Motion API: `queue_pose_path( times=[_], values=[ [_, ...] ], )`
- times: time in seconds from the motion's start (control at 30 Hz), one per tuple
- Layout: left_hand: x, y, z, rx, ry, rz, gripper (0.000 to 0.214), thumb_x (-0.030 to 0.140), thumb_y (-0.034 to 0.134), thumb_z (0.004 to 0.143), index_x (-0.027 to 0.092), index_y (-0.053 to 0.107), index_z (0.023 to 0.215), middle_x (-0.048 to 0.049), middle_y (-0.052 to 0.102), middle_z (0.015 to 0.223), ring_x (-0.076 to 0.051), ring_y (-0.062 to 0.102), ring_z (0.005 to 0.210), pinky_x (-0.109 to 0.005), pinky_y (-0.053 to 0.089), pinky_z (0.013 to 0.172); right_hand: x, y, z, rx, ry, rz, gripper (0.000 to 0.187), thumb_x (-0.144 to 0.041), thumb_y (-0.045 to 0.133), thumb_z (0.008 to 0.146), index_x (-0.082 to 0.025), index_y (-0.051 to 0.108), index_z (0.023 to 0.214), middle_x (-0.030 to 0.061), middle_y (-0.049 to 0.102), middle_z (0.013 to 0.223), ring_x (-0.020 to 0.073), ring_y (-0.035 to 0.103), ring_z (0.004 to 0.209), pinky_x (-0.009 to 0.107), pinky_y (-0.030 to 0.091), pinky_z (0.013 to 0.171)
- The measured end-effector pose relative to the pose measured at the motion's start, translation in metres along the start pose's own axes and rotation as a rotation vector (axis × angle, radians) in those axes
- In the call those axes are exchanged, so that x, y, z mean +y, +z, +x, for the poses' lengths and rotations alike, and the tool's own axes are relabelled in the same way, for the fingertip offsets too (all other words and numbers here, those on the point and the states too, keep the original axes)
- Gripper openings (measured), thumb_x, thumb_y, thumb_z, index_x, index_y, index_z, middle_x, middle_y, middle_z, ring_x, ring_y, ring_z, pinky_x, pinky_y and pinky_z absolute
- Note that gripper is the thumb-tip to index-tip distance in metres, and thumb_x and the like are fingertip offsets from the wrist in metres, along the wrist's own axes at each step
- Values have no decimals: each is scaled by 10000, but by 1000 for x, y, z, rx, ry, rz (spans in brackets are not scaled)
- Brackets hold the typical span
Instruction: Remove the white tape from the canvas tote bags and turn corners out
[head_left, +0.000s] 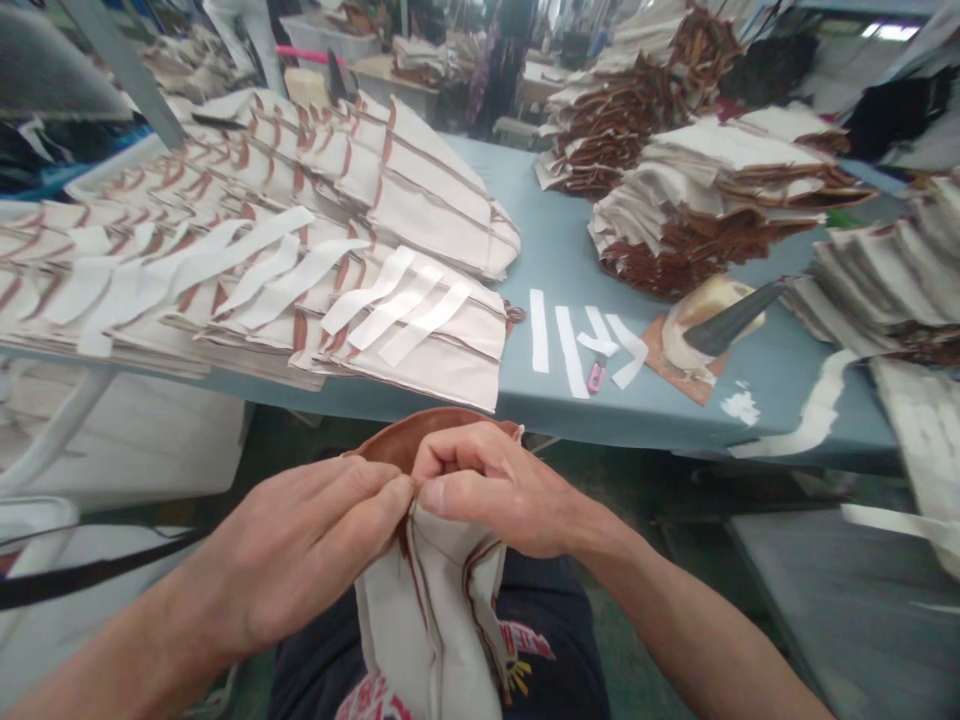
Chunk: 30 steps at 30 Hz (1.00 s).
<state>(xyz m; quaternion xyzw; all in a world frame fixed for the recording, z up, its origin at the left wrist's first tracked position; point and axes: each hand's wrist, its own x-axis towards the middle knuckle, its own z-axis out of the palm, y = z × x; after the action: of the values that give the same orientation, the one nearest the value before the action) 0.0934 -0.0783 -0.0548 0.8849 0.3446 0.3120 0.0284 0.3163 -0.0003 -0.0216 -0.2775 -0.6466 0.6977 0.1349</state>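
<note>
Over my lap I hold a cream cloth bag with brown trim [431, 610]. My left hand [300, 540] pinches its top edge from the left, fingers closed. My right hand [487, 490] grips the same edge from the right, thumb pressed against the cloth. The two hands touch at the bag's rim. The brown lining shows just behind my fingers.
A blue-grey table [555, 240] stands ahead. Rows of finished bags with white strips [300, 270] cover its left side. Stacks of cream and brown pieces [712, 190] fill the right. Loose white strips [570, 345], a small pink tool [595, 375] and a brush on a pad [712, 325] lie near the front edge.
</note>
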Motion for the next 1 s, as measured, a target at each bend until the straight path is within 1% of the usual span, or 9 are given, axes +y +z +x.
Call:
queue_pose_path(
  times=[0.1,0.23,0.37,0.47,0.53,0.63,0.73,0.87,1.0],
  values=[
    [-4,5,0,11,128,95,258,48,471,1047,113,609,1255,-112,776,984,-226,721,847,-336,605,809,3,2,4,36,4,64,207,-387,604,712,-203,533,648,-65,416,591,101,316,578,254,253,523],
    [-5,13,8,88,140,136,180,64,490,1053,143,603,1168,-74,764,862,-198,705,711,-307,596,697,10,8,5,101,7,91,161,-340,578,689,-214,497,632,-84,391,573,85,300,556,227,241,498],
    [6,16,16,131,-37,82,173,53,528,1017,216,580,1031,22,736,762,-131,709,650,-224,577,693,10,10,-6,135,-24,0,88,-257,571,696,-218,500,661,-93,404,567,77,305,518,213,218,453],
    [13,10,17,95,-184,-6,176,118,557,981,216,594,1123,12,766,876,-132,752,759,-216,591,782,5,10,-15,202,-172,-173,76,-193,543,701,-210,493,647,-78,452,593,77,357,536,211,266,481],
    [13,3,17,58,-225,-115,187,171,561,977,228,591,1153,16,760,928,-126,741,773,-205,575,763,3,10,-18,248,-280,-304,91,-166,523,702,-209,474,639,-75,451,593,77,375,547,215,283,511],
    [11,-7,19,-80,-266,-297,140,176,515,1014,247,614,1084,53,725,891,-94,701,740,-170,521,703,3,10,-21,275,-366,-422,96,-156,516,719,-212,469,657,-77,452,591,76,385,539,221,293,528],
    [6,-9,23,-161,-243,-341,178,130,482,1032,243,611,984,70,682,818,-84,658,706,-172,478,685,5,10,-23,284,-374,-452,68,-154,520,731,-204,511,685,-74,479,599,71,395,522,212,311,524],
    [-1,3,26,-104,-143,-264,245,87,483,994,229,538,803,75,549,678,-102,506,593,-237,367,578,16,9,-20,233,-393,-332,55,-143,541,722,-198,544,714,-90,445,576,60,345,478,197,275,480],
    [-11,26,26,-93,-328,-499,345,191,528,982,224,430,652,88,411,598,-94,384,530,-240,294,519,38,11,-12,201,-310,-20,48,-223,589,735,-201,560,704,-76,458,592,76,344,496,203,277,475]
  ],
)
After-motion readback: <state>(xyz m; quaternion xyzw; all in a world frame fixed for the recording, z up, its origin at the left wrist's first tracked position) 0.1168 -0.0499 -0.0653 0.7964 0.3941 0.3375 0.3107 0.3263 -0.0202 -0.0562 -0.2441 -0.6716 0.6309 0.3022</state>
